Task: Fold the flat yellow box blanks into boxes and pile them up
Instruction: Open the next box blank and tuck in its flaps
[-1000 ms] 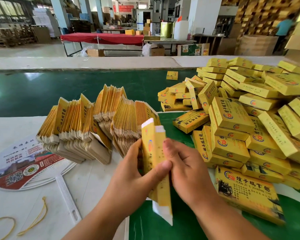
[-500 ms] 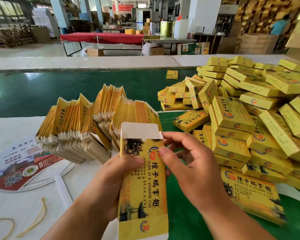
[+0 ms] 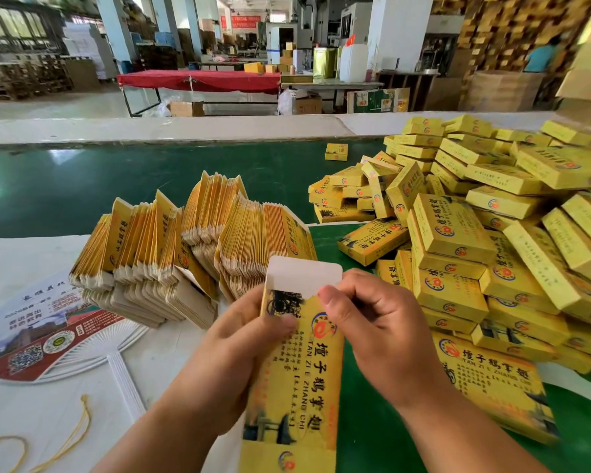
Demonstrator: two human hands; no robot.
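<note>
Both hands held one yellow box blank (image 3: 299, 367) upright over the near edge of the surface (image 3: 48, 421), printed face toward the camera and its white top flap (image 3: 304, 274) standing open. The left hand (image 3: 232, 353) gripped the blank's left edge, thumb curled onto the printed face near the dark picture at the top, the other fingers hidden behind the card. The right hand (image 3: 382, 332) was curled at the blank's upper right corner, thumb pressed on the front just below the flap and the fingers bent behind, pinching that corner. Just behind and to the left of the held blank, a fanned stack of flat blanks (image 3: 191, 247) stood on edge on the white part of the surface, leaning in several bundles. To the right, touching and overlapping one another, lay a large heap of folded boxes (image 3: 485, 240) on the green belt (image 3: 82, 186), with one folded box (image 3: 336, 152) lying apart farther back. A round printed hand fan (image 3: 41, 339) with a white handle lay flat at the left, and a yellow cord (image 3: 65, 445) curled near the front left corner
</note>
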